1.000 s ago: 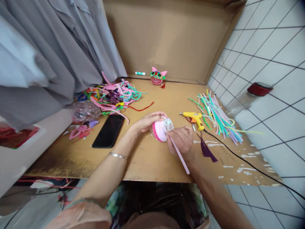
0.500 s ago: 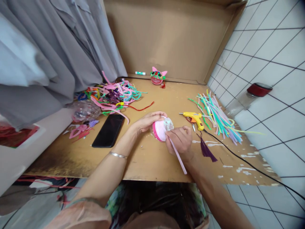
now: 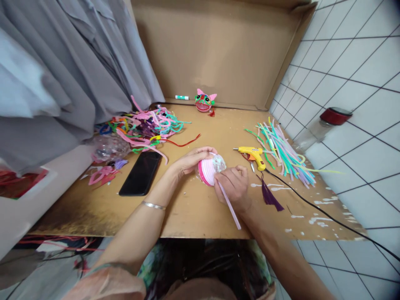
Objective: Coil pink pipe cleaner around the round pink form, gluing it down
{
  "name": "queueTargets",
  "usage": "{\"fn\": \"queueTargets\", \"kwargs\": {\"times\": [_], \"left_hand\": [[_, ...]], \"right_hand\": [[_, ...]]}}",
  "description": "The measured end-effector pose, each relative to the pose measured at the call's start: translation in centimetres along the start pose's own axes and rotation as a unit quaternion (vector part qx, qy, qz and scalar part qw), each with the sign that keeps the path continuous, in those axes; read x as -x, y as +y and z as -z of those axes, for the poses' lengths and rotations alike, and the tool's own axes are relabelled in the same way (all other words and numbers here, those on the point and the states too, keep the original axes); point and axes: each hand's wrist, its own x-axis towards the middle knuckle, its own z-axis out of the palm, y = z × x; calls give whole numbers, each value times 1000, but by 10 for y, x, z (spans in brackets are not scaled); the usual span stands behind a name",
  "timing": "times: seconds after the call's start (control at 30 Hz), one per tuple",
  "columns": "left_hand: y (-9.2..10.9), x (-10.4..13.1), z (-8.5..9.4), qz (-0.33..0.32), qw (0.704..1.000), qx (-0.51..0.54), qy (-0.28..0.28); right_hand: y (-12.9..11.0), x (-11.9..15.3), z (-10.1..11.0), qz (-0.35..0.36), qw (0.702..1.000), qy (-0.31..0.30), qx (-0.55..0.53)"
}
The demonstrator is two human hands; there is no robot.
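Observation:
A small round object [image 3: 206, 171] is wrapped in rows of pale and hot pink fuzzy stem, with a clear, shiny part showing at its right. My left hand [image 3: 194, 159] holds it from the left, fingers curled over its top. Against its lower right side, my right hand [image 3: 231, 183] pinches a pale lilac pipe cleaner [image 3: 230, 208], whose free end hangs down toward the table's front edge. Right of my hands lies a yellow glue gun [image 3: 254, 156], its nozzle pointing left.
Pipe cleaners [image 3: 286, 154] lie at the right, a tangled pile [image 3: 146, 125] at the back left. Also on the table [image 3: 187, 216] are a black phone [image 3: 140, 173], a purple tassel [image 3: 270, 196], a decorated animal head [image 3: 203, 102] and a glue stick [image 3: 181, 97]. A red-lidded jar [image 3: 321, 125] stands right.
The whole view has shifted slightly. Both hands keep nearly the same hold on the wrapped object and the lilac pipe cleaner.

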Motion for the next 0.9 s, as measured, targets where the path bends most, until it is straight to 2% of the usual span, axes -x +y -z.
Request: {"fn": "queueTargets", "kwargs": {"times": [0.17,0.37,0.9], "left_hand": [[-1,-1,1,-1,1000,6,-3],[-1,-1,1,-8,1000,0,-6],[1,0,-2,-4,1000,3,-4]], "right_hand": [[-1,-2,1,0,1000,-15,9],[-3,-1,1,-8,1000,4,14],[-2,-3,3,14,999,-31,-7]]}}
